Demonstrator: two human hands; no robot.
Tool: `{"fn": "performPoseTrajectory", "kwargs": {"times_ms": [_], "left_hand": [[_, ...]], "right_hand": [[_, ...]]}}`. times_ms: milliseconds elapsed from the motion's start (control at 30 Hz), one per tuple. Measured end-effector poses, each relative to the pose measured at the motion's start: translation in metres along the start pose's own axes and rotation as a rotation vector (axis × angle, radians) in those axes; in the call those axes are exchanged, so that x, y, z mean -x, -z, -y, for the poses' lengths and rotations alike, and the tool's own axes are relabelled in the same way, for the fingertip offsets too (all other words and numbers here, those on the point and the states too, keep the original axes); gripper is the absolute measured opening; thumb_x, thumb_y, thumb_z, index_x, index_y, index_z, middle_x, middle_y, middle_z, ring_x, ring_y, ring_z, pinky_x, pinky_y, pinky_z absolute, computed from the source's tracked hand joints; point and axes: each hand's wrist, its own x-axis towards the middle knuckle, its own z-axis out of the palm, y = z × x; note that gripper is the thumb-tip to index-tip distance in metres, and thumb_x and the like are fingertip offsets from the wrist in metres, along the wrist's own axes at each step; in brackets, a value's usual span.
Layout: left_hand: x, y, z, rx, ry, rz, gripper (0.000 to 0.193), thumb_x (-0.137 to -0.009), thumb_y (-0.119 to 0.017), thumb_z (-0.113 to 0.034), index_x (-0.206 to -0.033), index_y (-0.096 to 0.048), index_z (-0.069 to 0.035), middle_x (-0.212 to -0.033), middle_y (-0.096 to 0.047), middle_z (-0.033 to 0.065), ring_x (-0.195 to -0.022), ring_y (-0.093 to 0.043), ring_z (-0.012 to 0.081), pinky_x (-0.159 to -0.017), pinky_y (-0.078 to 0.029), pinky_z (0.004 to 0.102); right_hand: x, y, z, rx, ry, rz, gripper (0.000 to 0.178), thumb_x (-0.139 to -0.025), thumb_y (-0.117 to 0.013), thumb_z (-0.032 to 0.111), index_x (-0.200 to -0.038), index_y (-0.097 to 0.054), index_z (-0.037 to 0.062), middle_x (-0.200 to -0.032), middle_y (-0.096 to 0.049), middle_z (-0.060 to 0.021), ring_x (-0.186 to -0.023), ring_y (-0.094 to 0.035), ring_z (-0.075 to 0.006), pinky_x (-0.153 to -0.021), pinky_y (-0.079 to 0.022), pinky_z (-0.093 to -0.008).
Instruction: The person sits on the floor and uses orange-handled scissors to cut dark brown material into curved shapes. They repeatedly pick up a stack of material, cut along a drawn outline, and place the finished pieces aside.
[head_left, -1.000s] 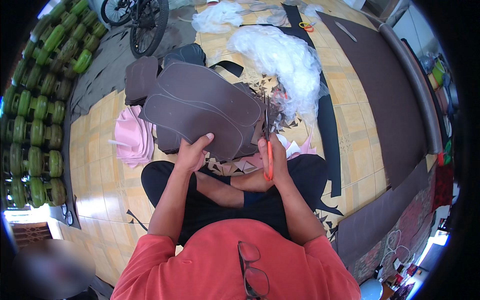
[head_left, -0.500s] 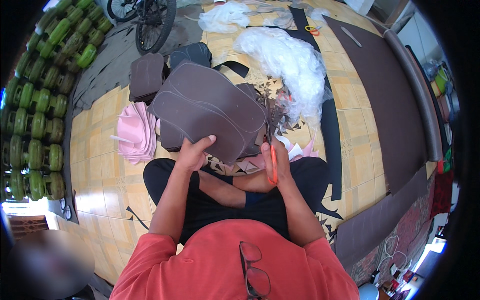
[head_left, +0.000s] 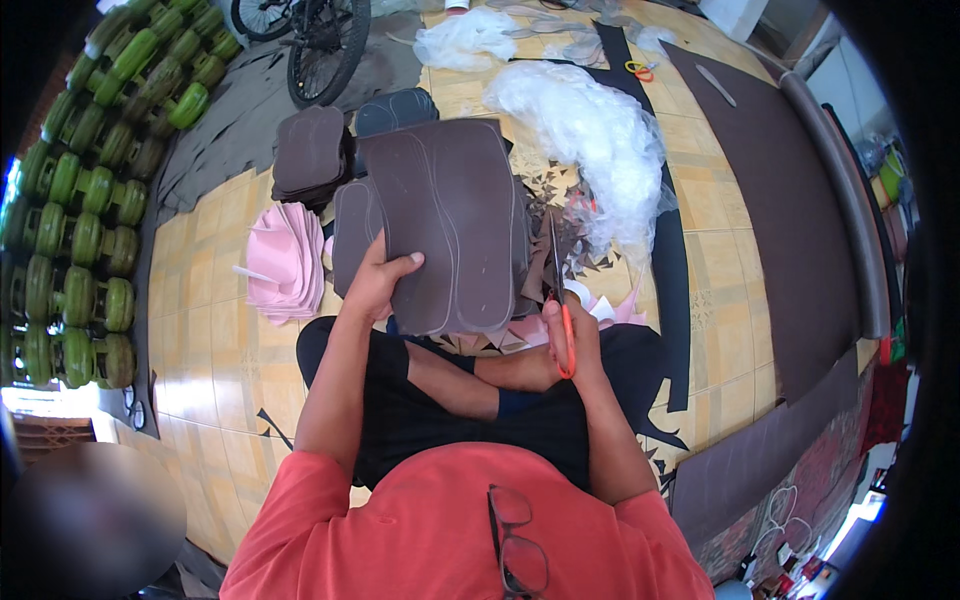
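My left hand [head_left: 383, 275] grips the lower left edge of a dark brown sheet [head_left: 450, 220], thumb on top. Pale curved outlines are drawn along the sheet, and its lower corners are rounded. In my right hand [head_left: 575, 335] are scissors [head_left: 566, 350] with orange handles. Their blades point away from me, just right of the sheet and apart from it. Under and behind the sheet lies a stack of cut brown pieces [head_left: 356, 230], partly hidden. Dark offcuts [head_left: 545, 225] are heaped beside the blades.
Pink pieces [head_left: 283, 262] are piled at the left, with brown [head_left: 308, 150] and dark blue-grey [head_left: 390, 108] stacks behind. Crumpled clear plastic [head_left: 590, 140] lies far right of centre. A brown material roll [head_left: 840, 200] is at the right, green gas cylinders [head_left: 85, 250] at the left, a bicycle [head_left: 325, 60] behind.
The brown sheet has turned from slanting to nearly upright in view, its right edge now straight beside the scissors. My left hand still holds it; the scissors stay in my right hand.
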Motion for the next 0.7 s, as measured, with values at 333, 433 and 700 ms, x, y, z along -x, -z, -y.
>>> {"fn": "performPoseTrajectory", "kwargs": {"times_ms": [333, 433, 700], "left_hand": [[0.026, 0.007, -0.002, -0.190, 0.211, 0.174, 0.063, -0.071, -0.065, -0.001, -0.132, -0.053, -0.001, -0.119, -0.061, 0.0072, -0.113, -0.053, 0.0204, -0.102, -0.037, 0.0302], [0.027, 0.005, -0.004, -0.207, 0.229, 0.220, 0.062, -0.070, -0.065, 0.000, -0.131, -0.055, -0.001, -0.119, -0.062, 0.0070, -0.113, -0.053, 0.0202, -0.102, -0.036, 0.0296], [0.026, 0.011, -0.010, -0.248, 0.269, 0.272, 0.064, -0.068, -0.067, -0.004, -0.131, -0.054, 0.000, -0.118, -0.062, 0.0083, -0.113, -0.053, 0.0206, -0.103, -0.035, 0.0289]], "right_hand": [[-0.023, 0.006, 0.009, 0.180, 0.206, -0.081, 0.034, -0.096, -0.055, 0.031, -0.084, -0.047, -0.0002, -0.066, -0.051, -0.0167, -0.061, -0.052, -0.0319, -0.057, -0.042, -0.0384], [-0.024, 0.010, 0.015, 0.171, 0.199, -0.063, 0.037, -0.095, -0.056, 0.033, -0.084, -0.045, -0.0007, -0.068, -0.051, -0.0216, -0.064, -0.052, -0.0409, -0.059, -0.042, -0.0431], [-0.023, 0.019, 0.013, 0.119, 0.217, 0.007, 0.042, -0.093, -0.059, 0.037, -0.081, -0.049, -0.0016, -0.062, -0.049, -0.0164, -0.058, -0.049, -0.0294, -0.056, -0.040, -0.0385]]}}
